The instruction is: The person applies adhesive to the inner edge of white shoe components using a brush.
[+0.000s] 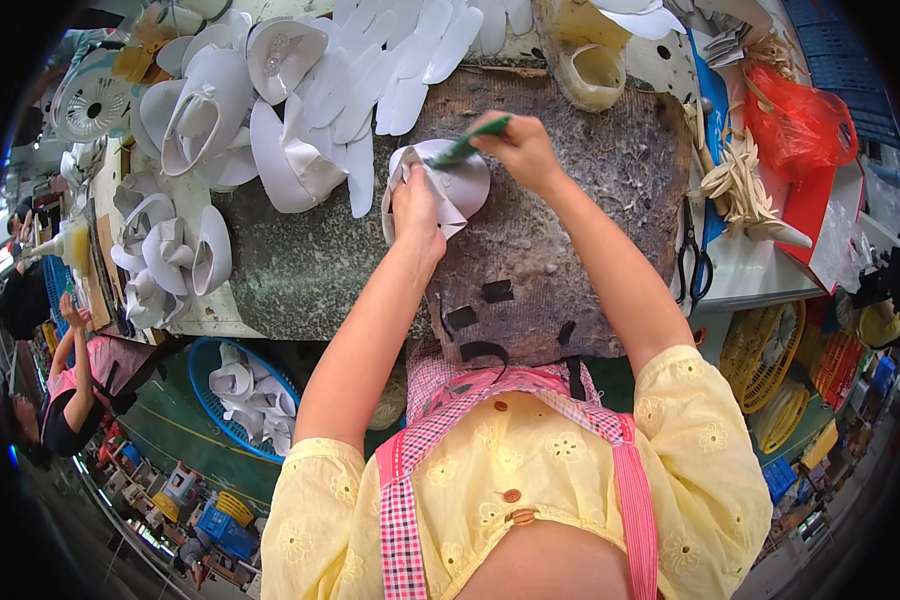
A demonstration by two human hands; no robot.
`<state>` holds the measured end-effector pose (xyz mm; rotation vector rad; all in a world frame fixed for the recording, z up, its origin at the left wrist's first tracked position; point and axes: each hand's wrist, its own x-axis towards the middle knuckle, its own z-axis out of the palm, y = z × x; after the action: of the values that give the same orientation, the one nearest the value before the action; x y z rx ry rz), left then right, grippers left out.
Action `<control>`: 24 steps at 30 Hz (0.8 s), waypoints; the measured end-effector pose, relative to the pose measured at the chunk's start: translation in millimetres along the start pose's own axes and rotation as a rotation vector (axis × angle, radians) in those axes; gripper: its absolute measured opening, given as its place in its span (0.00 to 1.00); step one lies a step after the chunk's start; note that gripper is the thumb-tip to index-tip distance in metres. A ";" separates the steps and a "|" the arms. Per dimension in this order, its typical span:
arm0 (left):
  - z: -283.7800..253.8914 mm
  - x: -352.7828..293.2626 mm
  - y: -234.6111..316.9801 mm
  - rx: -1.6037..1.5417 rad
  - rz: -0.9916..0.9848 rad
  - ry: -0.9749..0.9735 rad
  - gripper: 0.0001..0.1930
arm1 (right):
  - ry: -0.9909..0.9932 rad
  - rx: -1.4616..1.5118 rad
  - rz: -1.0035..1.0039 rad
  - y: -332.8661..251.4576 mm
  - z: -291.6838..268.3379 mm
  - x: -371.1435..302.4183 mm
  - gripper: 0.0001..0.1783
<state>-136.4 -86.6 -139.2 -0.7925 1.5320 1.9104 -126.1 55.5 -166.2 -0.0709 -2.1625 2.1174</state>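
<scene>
My left hand (pixel 417 208) is closed on a white, curved piece that looks like a shoe upper (pixel 467 185), held over the dark, stained work mat (pixel 570 250). Between the fingers of my right hand (pixel 523 152) is the handle of a green brush (pixel 460 148). The brush slants down to the left, and its tip reaches the inside of the white piece; the bristles are hard to make out. Just beyond my hands, many flat white insole-shaped pieces (pixel 355 90) lie overlapping.
More white uppers (pixel 205 120) are heaped on the left. A crusted, yellowish container (pixel 595 75) stands at the back. To the right are black scissors (pixel 692 262), tan strips (pixel 738 180) and a red plastic bag (pixel 785 120). Below left, a blue basket (pixel 202 375) holds white pieces. A co-worker (pixel 90 380) is at far left.
</scene>
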 end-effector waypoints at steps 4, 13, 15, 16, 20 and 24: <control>-3.6 -2.8 -2.3 -0.058 0.002 0.006 0.18 | -0.064 0.037 0.066 2.4 -16.1 -55.7 0.03; -17.8 -33.5 17.5 -0.194 0.017 -0.222 0.13 | 0.265 0.486 -0.032 -45.8 -31.4 -51.0 0.02; -9.7 -46.2 17.1 -0.203 -0.022 -0.217 0.13 | 0.283 0.390 -0.075 -58.7 -17.0 -41.7 0.02; -6.8 -50.5 17.1 -0.217 -0.067 -0.214 0.13 | 0.302 0.287 -0.115 -63.1 -8.1 -37.4 0.02; -8.8 -51.6 24.5 -0.557 -0.203 -0.529 0.17 | 0.246 -0.041 -0.375 -63.1 9.8 -29.6 0.03; -21.3 -50.5 29.3 -0.534 -0.193 -0.609 0.26 | -0.032 -0.182 -0.472 -67.6 1.1 -52.0 0.07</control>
<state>-122.0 -116.1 -86.3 -0.4665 0.5708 2.1632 -71.5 46.9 -101.3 0.4181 -2.1181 1.6692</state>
